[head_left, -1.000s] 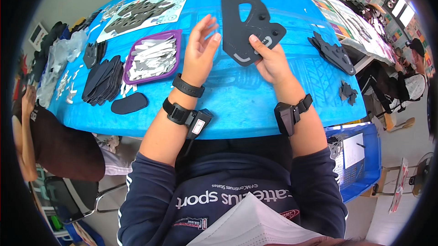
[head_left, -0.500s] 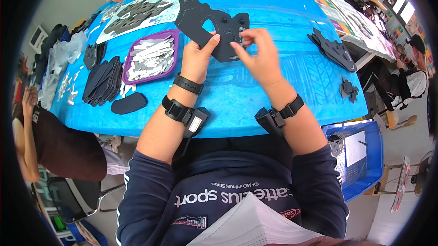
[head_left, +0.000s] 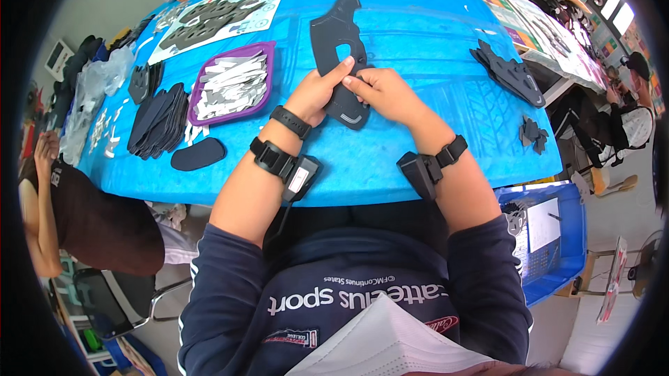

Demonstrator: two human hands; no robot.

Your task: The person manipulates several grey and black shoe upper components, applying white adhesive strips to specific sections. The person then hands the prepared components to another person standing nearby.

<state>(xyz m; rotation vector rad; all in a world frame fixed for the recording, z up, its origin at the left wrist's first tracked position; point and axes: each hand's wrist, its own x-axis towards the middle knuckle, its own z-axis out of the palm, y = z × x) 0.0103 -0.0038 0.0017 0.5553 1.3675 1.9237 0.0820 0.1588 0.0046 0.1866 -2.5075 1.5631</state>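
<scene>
Here, hands (head_left: 315, 95) (head_left: 390, 95) grip a black panel (head_left: 329, 36); white lettering (head_left: 301, 303) crosses the shirt (head_left: 348, 254).

Head-worn wide fisheye, left of a side-by-side pair, looking steeply down and forward across the blue table (head_left: 432, 34). Left hand (head_left: 315, 95) and right hand (head_left: 391, 97) close, mid-view; torso (head_left: 355, 264) nearest. Table's edges bow; outer left and right perhaps too warped to read.
</scene>
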